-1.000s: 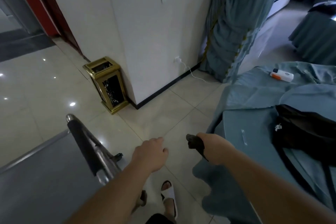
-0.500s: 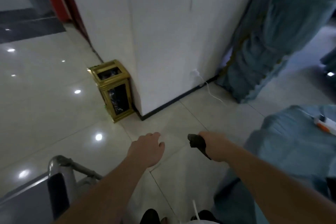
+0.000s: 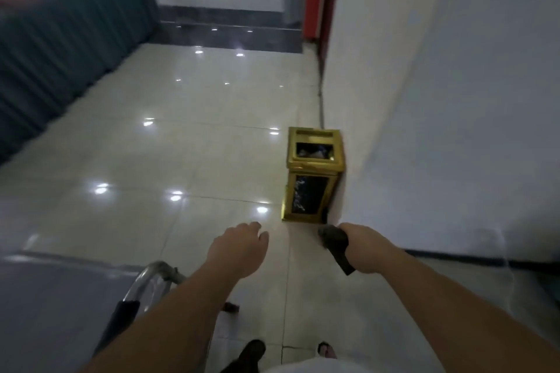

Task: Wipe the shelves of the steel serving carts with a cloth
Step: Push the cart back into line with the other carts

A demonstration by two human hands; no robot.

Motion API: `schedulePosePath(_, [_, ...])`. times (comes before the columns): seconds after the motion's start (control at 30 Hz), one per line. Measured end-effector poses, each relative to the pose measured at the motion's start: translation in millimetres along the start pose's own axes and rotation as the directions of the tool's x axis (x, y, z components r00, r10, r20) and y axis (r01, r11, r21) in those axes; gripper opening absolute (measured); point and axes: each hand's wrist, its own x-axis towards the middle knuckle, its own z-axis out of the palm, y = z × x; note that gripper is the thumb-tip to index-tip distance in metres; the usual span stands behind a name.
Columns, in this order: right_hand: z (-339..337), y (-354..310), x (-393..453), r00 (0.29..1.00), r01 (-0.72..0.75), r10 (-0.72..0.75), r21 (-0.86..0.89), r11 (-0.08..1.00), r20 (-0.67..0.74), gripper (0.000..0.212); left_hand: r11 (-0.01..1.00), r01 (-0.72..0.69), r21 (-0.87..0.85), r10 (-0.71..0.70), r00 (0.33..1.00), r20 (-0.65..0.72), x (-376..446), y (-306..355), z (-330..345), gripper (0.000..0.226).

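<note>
Cloth (image 3: 335,248): dark, bunched, gripped in the fist of the right hand (image 3: 365,247). One end sticks out forward past the thumb side, the other hangs below the fist. Held in the air above the floor (image 3: 169,142), touching no surface.

Right arm stretched forward from the lower right, knuckles up, fingers closed tight around the cloth.

Left hand (image 3: 239,247): palm down, fingers loosely curled and slightly spread, holding nothing. It hovers level with the right hand, a clear gap between them.

Cart (image 3: 54,306): lower left corner of view. Flat grey steel top shelf, curved tube handle (image 3: 151,277) with a dark grip at its near end. The left forearm passes over the handle; contact cannot be told. Cloth is well apart from the cart, off to its right.

Beyond the hands: a gold bin (image 3: 312,175) stands against the white wall (image 3: 454,100), just ahead of the cloth. Glossy pale tiles with light spots. Blue skirted table (image 3: 60,39) at far left, blurred.
</note>
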Motion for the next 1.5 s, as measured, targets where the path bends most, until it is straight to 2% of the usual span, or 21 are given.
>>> schedulePosePath(0.2, [-44.1, -78.4, 109.6, 0.970, 0.234, -0.223, -0.114, 0.966, 0.103, 0.038, 0.952, 0.288, -0.105, -0.294, 0.955, -0.040, 26.2, -35.6, -14.8, 0.053])
schedulePosePath(0.33, [-51.2, -145.5, 173.3, 0.880, 0.468, -0.437, -0.188, 0.863, 0.185, 0.035, 0.896, 0.412, -0.167, -0.423, 0.905, -0.035, 58.9, -70.4, -31.9, 0.056])
schedulePosePath(0.4, [-54.4, -180.1, 207.9, 0.840, 0.539, -0.495, -0.235, 0.809, 0.223, 0.033, 0.870, 0.451, -0.199, -0.466, 0.884, -0.034, 83.4, -92.1, -41.7, 0.056])
schedulePosePath(0.73, [-79.8, -318.5, 367.3, 0.792, 0.611, -0.516, -0.431, 0.664, 0.328, 0.020, 0.792, 0.541, -0.283, -0.572, 0.819, -0.036, 199.4, -222.0, -129.8, 0.054])
schedulePosePath(0.93, [-77.7, -403.8, 448.3, 0.723, 0.691, -0.529, -0.490, 0.531, 0.445, 0.023, 0.671, 0.631, -0.389, -0.683, 0.730, 0.005, 229.5, -290.1, -156.7, 0.056])
schedulePosePath(1.1, [-60.7, -488.9, 511.2, 0.581, 0.812, -0.572, -0.460, 0.359, 0.580, 0.019, 0.452, 0.737, -0.502, -0.827, 0.557, 0.073, 234.3, -344.5, -157.9, 0.056])
schedulePosePath(1.23, [-44.1, -569.2, 544.0, 0.445, 0.892, -0.588, -0.395, 0.221, 0.675, 0.014, 0.216, 0.819, -0.531, -0.938, 0.326, 0.121, 233.8, -369.1, -168.2, 0.044])
schedulePosePath(1.37, [-23.7, -637.5, 553.2, 0.281, 0.948, -0.537, -0.317, 0.027, 0.795, 0.014, 0.002, 0.738, -0.675, -0.959, 0.192, 0.208, 231.3, -356.4, -158.7, 0.043])
schedulePosePath(1.5, [18.6, -695.7, 535.8, 0.109, 0.956, -0.477, -0.224, -0.191, 0.872, 0.006, -0.220, 0.700, -0.680, -0.940, 0.035, 0.340, 221.2, -346.1, -145.0, 0.050])
